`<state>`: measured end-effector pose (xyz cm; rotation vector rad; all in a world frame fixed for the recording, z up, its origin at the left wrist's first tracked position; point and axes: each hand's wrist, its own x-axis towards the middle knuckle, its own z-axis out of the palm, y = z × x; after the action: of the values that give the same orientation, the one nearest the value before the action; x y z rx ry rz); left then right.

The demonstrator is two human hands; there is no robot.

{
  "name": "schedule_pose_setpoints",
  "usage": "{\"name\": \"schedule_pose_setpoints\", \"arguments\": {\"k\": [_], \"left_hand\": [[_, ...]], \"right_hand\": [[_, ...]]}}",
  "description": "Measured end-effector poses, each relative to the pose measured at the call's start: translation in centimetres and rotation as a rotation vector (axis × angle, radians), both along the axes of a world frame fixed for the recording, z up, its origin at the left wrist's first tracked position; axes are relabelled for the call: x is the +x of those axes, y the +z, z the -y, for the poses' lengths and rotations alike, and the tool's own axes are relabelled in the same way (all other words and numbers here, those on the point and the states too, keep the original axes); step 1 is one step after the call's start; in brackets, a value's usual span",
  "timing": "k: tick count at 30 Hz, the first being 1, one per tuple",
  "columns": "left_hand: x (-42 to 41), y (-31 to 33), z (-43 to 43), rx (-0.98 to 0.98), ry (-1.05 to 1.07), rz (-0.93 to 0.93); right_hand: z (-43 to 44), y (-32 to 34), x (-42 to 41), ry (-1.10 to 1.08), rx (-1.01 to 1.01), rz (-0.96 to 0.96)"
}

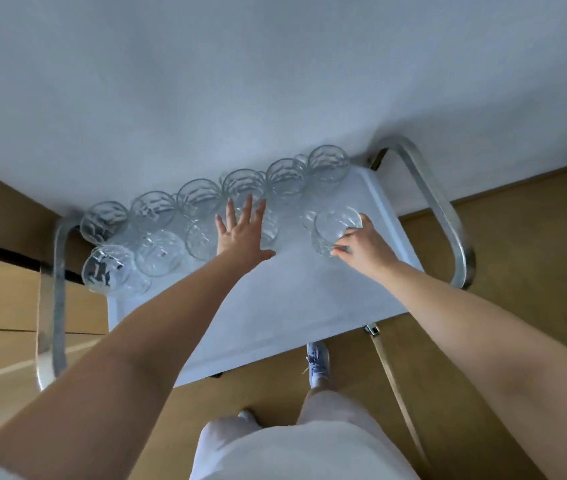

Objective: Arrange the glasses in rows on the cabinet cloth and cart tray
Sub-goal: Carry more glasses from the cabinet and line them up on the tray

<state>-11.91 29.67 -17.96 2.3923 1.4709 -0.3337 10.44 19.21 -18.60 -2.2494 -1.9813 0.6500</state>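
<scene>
Gripping a clear glass (334,230) over the right part of the white cart tray (292,299), the right hand (361,249) has its fingers curled round the side nearest the person. Grip narrow, closed on that glass, which stands apart from the others; whether its base touches the tray, can't tell. Left hand (240,230) reaches fwd, palm down, fingers straight & spread, grip wide, holding nothing. It lies over a glass of the front row (161,252); contact, can't tell. Back row (199,197): six glasses side by side along the tray's far edge, right up against the pale wall (275,81). Front row sits just before it on the left half: three glasses plainly seen, a fourth partly hidden under the left hand. Bent metal bars at both ends of the cart: left handle (58,271) & right handle (448,216). Below: tan floor (517,237), white trousers (310,445), one pale shoe (317,362) by the tray's near edge.
</scene>
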Motion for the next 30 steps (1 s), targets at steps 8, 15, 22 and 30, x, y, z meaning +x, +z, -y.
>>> {"name": "schedule_pose_setpoints", "arguments": {"k": [8, 15, 22, 30], "left_hand": [[1.6, -2.5, -0.6, -0.076, 0.051, -0.101], [1.7, -3.9, -0.4, -0.012, 0.025, -0.168], [1.4, -3.8, -0.5, -0.059, 0.007, -0.134], [0.6, -2.6, -1.3, -0.07, -0.05, -0.028]], "right_hand": [[-3.8, -1.9, -1.2, 0.153, -0.037, -0.051], [-5.2, -3.2, -3.4, 0.068, 0.005, -0.09], [-6.0, -4.1, -3.8, 0.105, -0.017, -0.01], [-4.8, -1.5, -5.4, 0.01, -0.058, 0.174]]}}
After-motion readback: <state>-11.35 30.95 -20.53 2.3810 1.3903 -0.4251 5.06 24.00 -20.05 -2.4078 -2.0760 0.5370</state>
